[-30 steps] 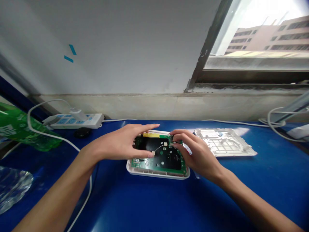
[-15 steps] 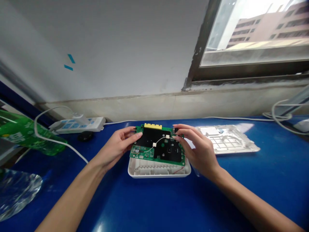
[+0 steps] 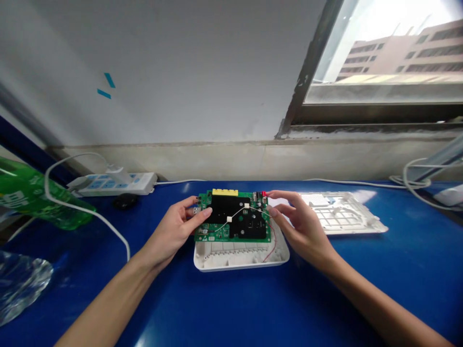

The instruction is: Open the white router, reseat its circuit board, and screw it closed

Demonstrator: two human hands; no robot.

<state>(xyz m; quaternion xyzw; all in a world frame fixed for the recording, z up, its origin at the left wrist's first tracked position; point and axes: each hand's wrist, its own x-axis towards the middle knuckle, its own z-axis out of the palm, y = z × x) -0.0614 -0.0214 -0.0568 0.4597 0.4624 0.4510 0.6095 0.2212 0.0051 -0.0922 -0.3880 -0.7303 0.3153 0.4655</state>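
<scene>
A green circuit board (image 3: 220, 236) with a black sheet over its middle is tilted above a white plastic case half (image 3: 241, 263). Along its top edge runs a yellow port block (image 3: 224, 192); a red part (image 3: 264, 193) sits at the top right corner. My left hand (image 3: 184, 218) grips the board's left edge, thumb on the face. At the right edge, my right hand (image 3: 294, 217) has thumb and fingertips on the corner. A thin white wire (image 3: 237, 212) crosses the board towards my right thumb. A red wire (image 3: 274, 246) hangs into the case.
Behind my right hand lies a white plastic cover (image 3: 347, 217). A power strip (image 3: 142, 183), a black round object (image 3: 125, 201), a white cable (image 3: 101, 219) and a green bottle (image 3: 43, 202) are on the left. Clear plastic (image 3: 21, 284) lies at the near left.
The board has shifted slightly left and up over the case, exposing more of the case and the red wire. My right fingers have moved outward at the corner, uncovering the red part.
</scene>
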